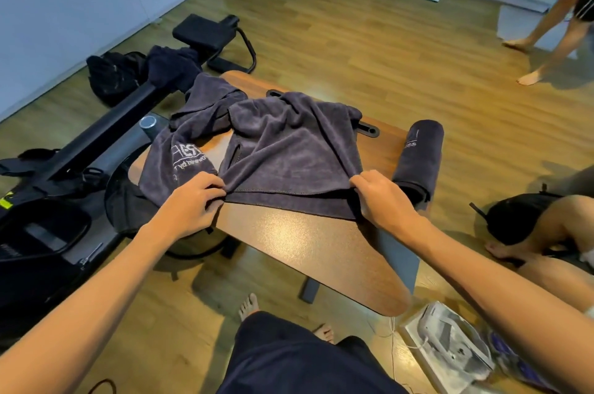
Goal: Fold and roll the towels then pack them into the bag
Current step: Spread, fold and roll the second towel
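Both hands pinch towel (289, 143) near edge: left hand (193, 200), right hand (379, 197). Cloth lies far of fingers, long axis left-right on worktop (305, 249).

left hand (193, 200) | right hand (382, 197) | both pinch towel (289, 149) | table (305, 242)

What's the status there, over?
Both hands gripping: left hand and right hand pinch near corners of grey towel on table. Rolled towel at right edge. Second loose towel overlaps on left.
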